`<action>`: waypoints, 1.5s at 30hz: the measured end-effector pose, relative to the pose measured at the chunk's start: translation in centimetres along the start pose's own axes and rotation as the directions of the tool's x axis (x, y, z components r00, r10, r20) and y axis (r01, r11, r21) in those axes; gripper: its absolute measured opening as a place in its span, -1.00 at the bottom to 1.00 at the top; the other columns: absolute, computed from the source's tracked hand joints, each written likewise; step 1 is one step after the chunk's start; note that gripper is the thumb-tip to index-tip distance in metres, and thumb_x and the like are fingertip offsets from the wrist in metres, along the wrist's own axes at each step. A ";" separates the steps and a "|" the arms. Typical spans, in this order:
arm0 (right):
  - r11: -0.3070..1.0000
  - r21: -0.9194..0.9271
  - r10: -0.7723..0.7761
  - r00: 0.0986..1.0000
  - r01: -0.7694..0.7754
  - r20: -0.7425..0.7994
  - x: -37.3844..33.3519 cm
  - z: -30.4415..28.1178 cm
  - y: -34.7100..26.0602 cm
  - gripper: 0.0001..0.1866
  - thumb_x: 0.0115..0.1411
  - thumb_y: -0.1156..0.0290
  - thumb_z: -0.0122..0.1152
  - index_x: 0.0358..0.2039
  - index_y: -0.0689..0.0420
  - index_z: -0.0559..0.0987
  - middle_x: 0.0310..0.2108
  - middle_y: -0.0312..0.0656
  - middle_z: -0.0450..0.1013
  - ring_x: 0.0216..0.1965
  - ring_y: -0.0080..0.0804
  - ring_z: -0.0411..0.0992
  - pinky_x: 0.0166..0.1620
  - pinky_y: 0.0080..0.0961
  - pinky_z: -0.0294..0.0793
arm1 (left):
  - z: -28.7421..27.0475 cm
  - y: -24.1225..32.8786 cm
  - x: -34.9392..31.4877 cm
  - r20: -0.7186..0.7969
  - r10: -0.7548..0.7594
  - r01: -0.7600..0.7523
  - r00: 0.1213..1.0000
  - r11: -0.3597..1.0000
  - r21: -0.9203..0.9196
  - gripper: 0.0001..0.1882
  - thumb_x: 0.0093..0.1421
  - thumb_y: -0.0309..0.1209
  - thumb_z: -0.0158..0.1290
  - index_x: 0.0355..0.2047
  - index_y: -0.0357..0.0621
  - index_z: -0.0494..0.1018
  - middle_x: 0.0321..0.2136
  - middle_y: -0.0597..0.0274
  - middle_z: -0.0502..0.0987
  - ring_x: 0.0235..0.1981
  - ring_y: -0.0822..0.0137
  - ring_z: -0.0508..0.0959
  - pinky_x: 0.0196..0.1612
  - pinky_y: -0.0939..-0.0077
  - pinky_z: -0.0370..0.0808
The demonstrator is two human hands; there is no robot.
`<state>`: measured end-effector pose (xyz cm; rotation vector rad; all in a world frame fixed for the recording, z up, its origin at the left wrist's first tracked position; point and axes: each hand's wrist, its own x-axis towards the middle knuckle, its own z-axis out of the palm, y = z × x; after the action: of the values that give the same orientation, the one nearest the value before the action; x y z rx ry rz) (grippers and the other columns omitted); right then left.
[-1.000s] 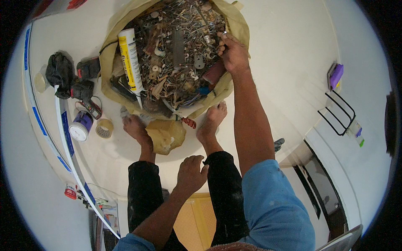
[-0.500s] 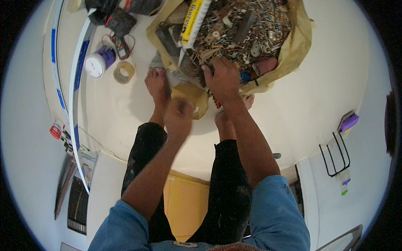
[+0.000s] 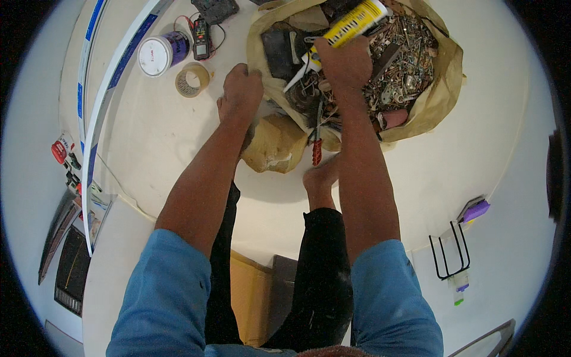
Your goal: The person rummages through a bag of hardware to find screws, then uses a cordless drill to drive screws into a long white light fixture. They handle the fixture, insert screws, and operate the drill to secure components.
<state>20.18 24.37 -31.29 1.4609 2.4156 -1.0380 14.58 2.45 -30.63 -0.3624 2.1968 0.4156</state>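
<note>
A large tan sack stands with its mouth folded open, filled with loose screws, nails and metal scraps. My left hand is closed at the sack's left rim; its fingertips are hidden. Over the middle of the sack, my right hand is closed on a sealant tube with a yellow and white label and white nozzle. The hand covers part of the tube and its fingertips are out of sight. Below that hand, a red-handled tool with a thin metal shaft hangs over the sack's near edge.
Left of the sack are a roll of tape, a white-lidded tub and a multimeter. Long white and blue strips rise at the far left. A black wire rack is at right. My bare foot stands close to the sack.
My left hand has moved up and left to the sack's rim. My right hand has moved farther over the sack, and the sealant tube has swung to a more slanted position.
</note>
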 end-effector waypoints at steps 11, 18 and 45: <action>0.525 0.834 0.256 0.966 -0.168 0.034 0.9 -10.0 14.2 -0.67 0.25 0.35 0.34 -0.07 0.30 0.58 -0.24 -0.18 0.58 -0.26 -0.35 0.52 -0.14 -0.33 0.56 | 1.7 0.0 -0.8 -0.425 0.442 -0.457 0.790 0.886 0.072 -0.62 0.25 -0.36 0.27 0.05 -0.19 0.57 -0.09 -0.11 0.64 0.00 -0.12 0.65 0.08 0.00 0.56; 0.939 0.325 0.165 0.977 -0.114 -0.135 3.2 -14.3 14.9 -0.55 0.21 0.16 0.36 -0.10 0.31 0.60 -0.23 -0.12 0.63 -0.32 -0.22 0.59 -0.14 -0.26 0.60 | 4.2 4.8 -0.6 -0.130 0.928 -0.898 0.349 0.371 0.235 -0.61 0.14 -0.56 0.21 0.02 -0.20 0.55 -0.05 -0.03 0.56 0.03 -0.08 0.51 0.08 0.00 0.45; 0.510 -0.479 -0.720 0.659 0.714 0.215 0.8 -6.2 6.0 -0.62 0.12 0.29 0.39 -0.01 -0.09 0.76 -0.15 -0.16 0.51 -0.03 -0.09 0.42 0.01 -0.07 0.40 | 7.6 3.2 -2.9 0.023 0.943 -0.882 0.333 0.303 0.360 -0.44 0.18 -0.46 0.16 0.22 0.20 0.62 0.22 0.30 0.61 0.43 -0.05 0.32 0.52 -0.30 -0.03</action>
<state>26.13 30.54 -29.90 0.2272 3.0291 -0.3215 20.36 8.83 -32.23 1.2241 2.4066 0.6315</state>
